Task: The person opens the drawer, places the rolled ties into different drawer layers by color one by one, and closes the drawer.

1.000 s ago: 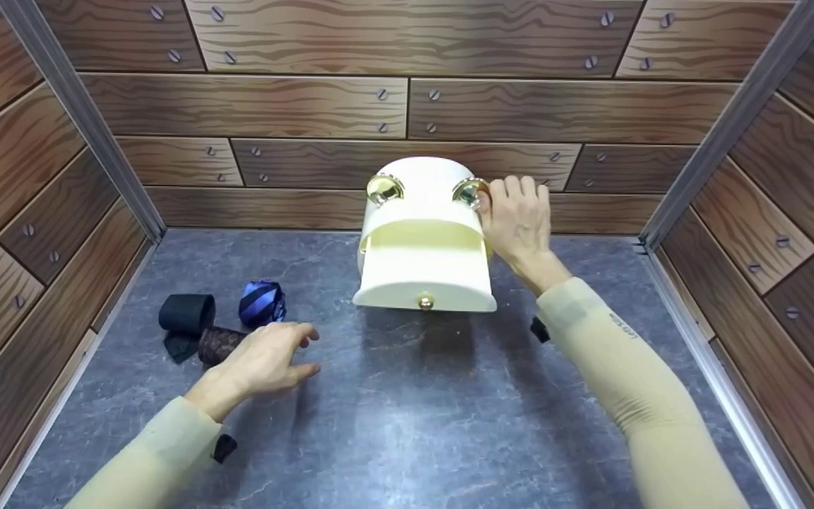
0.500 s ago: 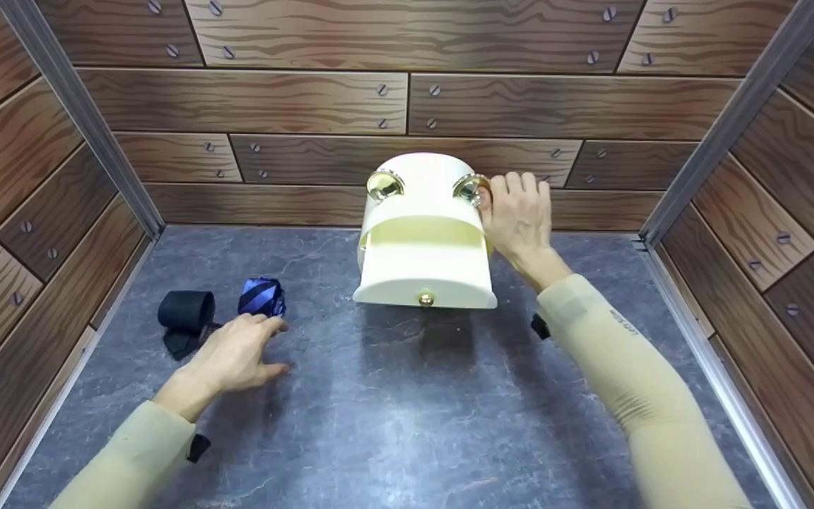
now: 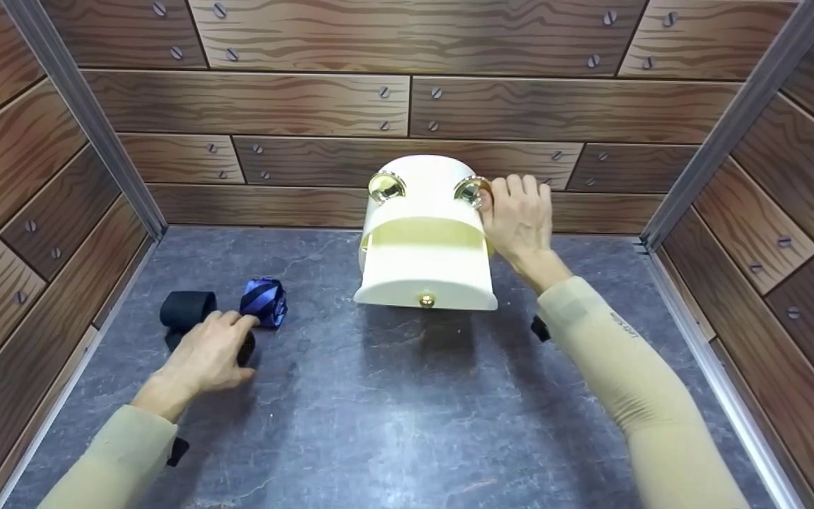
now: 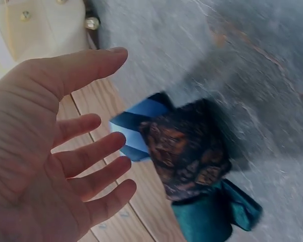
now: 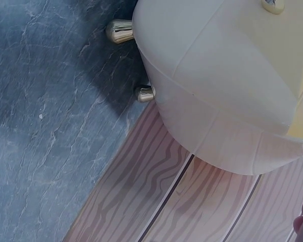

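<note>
Three rolled neckties [image 4: 184, 151] near left hand [image 3: 202, 355], released, fingers loose; right hand [image 3: 521, 218] at white drawer box [image 3: 431, 201], grip unclear.

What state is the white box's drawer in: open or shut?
Open: the drawer juts out of the white box, its inside showing behind the gold knob.

Possible to pass over the grey floor [image 3: 350, 396] between the left hand [image 3: 202, 357] and the white box [image 3: 435, 177]. Possible also to enter the pulled-out drawer [image 3: 425, 267] from the front. Blocked close behind the box by the wooden wall [image 3: 294, 106], on its right by the right hand [image 3: 520, 218] and sleeve [image 3: 612, 367]. Close to the left hand, obstructed by the brown roll [image 4: 187, 151], the blue striped roll [image 3: 263, 302] and the dark roll [image 3: 186, 309].
</note>
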Motion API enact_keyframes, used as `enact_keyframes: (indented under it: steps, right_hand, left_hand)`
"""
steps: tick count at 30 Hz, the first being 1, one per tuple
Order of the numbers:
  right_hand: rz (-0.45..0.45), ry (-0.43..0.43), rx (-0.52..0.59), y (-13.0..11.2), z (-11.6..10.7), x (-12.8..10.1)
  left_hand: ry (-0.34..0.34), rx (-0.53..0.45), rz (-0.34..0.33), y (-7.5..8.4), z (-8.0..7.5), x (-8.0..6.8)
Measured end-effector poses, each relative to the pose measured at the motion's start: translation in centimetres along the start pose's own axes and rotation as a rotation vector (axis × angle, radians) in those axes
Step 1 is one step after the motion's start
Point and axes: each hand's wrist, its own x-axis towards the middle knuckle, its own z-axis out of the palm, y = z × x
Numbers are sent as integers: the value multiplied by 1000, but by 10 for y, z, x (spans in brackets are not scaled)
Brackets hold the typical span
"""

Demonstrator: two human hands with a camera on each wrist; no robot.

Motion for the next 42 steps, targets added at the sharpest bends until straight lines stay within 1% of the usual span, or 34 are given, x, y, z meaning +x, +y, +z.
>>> enact_keyframes:
  steps: [5,8,11,16,20,24,34,39,42]
  right_hand:
    - [6,-18,-4,1,0,0]
    - [3,-19,-7,1,0,1]
    - [0,-4,-4,1,1,0]
    - [-11,27,1,1,1,0]
    - [-7,22,2,1,1,-1]
    - [4,7,6,1,1,-1]
    - [10,-4,9,1,2,-1]
    - [10,-9,15,1,1,0]
    - [2,6,9,1,1,0]
  left_hand:
    - [-29,37,-35,-11,3,-4]
    - [-33,57,-41,-15,4,-7]
    - [-22,82,-36,-20,6,-9]
    - [20,127,-38,-31,15,-13]
    - [34,152,-45,-41,23,-16]
    - [37,169,-47,-46,29,-16]
    - [48,217,-49,-50,41,-14]
    - [24,199,-82,-48,43,-14]
    - [14,179,-101,-46,47,-14]
